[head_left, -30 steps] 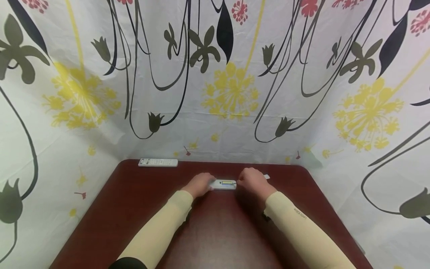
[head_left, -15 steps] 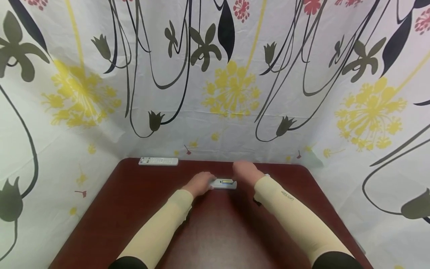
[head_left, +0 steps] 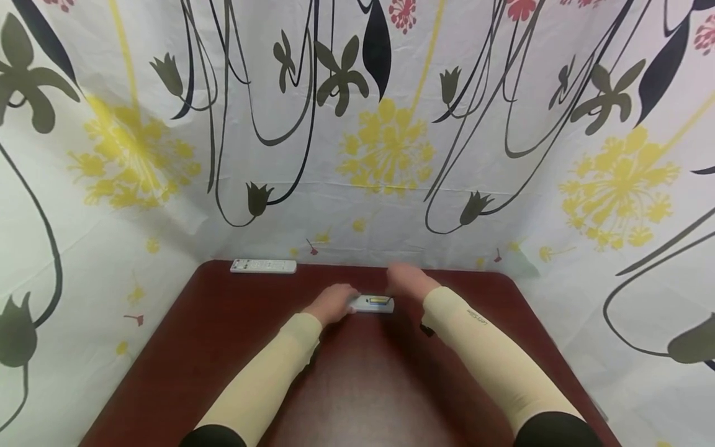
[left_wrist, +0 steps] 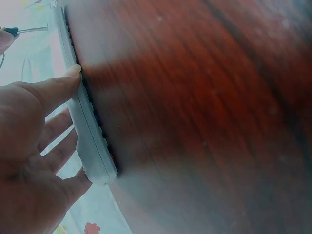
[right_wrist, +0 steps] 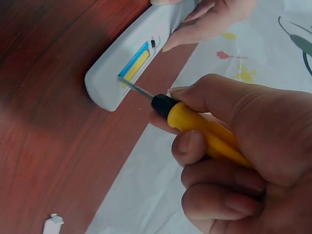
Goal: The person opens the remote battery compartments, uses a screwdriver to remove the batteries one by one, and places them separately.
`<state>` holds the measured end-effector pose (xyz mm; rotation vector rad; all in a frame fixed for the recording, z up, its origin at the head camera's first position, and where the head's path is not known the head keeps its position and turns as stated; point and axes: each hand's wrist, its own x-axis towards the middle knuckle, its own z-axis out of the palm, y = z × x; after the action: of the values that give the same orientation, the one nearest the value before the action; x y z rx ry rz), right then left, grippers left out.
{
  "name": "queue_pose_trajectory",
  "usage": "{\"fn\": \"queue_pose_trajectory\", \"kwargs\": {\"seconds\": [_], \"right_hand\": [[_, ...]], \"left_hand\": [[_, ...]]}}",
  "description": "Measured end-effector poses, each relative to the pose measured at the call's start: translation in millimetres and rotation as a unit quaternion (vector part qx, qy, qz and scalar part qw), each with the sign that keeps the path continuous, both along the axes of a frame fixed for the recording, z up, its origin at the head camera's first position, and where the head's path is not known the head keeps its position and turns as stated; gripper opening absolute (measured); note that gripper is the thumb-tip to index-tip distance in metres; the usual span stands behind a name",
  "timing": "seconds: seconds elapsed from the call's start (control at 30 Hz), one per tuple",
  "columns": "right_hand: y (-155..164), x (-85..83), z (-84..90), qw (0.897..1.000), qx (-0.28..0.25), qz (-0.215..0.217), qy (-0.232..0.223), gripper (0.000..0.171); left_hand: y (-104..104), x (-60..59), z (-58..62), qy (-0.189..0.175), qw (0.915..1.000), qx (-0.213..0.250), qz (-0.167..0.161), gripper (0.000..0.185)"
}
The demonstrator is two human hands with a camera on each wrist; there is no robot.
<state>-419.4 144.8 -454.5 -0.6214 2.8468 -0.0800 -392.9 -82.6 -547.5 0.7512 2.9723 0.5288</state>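
A white remote control (head_left: 362, 308) lies buttons-down on the table, its battery bay uncovered. My left hand (head_left: 333, 303) holds its left end; in the left wrist view, thumb and fingers (left_wrist: 58, 90) grip its long edges. My right hand (head_left: 408, 280) holds a screwdriver (right_wrist: 207, 131) with a yellow and black handle, fingers curled round it. The screwdriver's metal tip is at the end of the bay, by the blue and yellow batteries (right_wrist: 135, 66). Whether the tip touches a battery or the bay's edge, I cannot tell.
Another white remote control (head_left: 262, 267) lies buttons-up at the table's back left. A small white cover piece (right_wrist: 52, 225) rests on the dark red table (head_left: 357, 372), near its back edge. Patterned cloth (head_left: 357, 155) hangs behind and at both sides.
Since a second ago my right hand has risen and shifted slightly left, still holding the screwdriver at the battery bay. The left hand and the remote control have stayed in place.
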Motion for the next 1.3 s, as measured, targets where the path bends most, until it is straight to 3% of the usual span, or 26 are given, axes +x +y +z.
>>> {"fn": "queue_pose_trajectory", "kwargs": {"seconds": [0.23,0.37,0.53,0.8,1.07,1.17,1.3], "right_hand": [[13,-6.2,-5.0,0.998,-0.049,-0.006,-0.027,0.051],[24,-6.0,-8.2,0.993,-0.110,-0.017,-0.051,0.053],[38,-3.3,-14.7,0.985,-0.167,-0.006,-0.051,0.047],[42,0.0,-14.3,0.984,-0.169,-0.002,-0.049,0.034],[44,1.3,-14.3,0.982,-0.182,-0.005,-0.050,0.040],[48,0.1,-10.6,0.968,-0.234,-0.072,-0.049,0.032],[53,-2.0,-1.8,0.927,-0.340,-0.156,0.008,0.032]], "left_hand": [[-1,1.8,-0.8,-0.003,1.0000,0.004,0.003,0.042],[-1,3.9,0.8,-0.009,0.9999,0.009,0.004,0.042],[-1,4.3,2.0,-0.005,0.9999,0.009,0.002,0.042],[-2,1.3,0.1,-0.005,0.9999,0.012,0.001,0.042],[-2,-0.2,-2.1,-0.009,0.9998,0.015,0.005,0.043],[-2,0.0,-2.7,-0.012,0.9998,0.013,0.001,0.043],[-2,-2.5,-2.5,-0.004,0.9999,0.015,-0.006,0.042]]}}
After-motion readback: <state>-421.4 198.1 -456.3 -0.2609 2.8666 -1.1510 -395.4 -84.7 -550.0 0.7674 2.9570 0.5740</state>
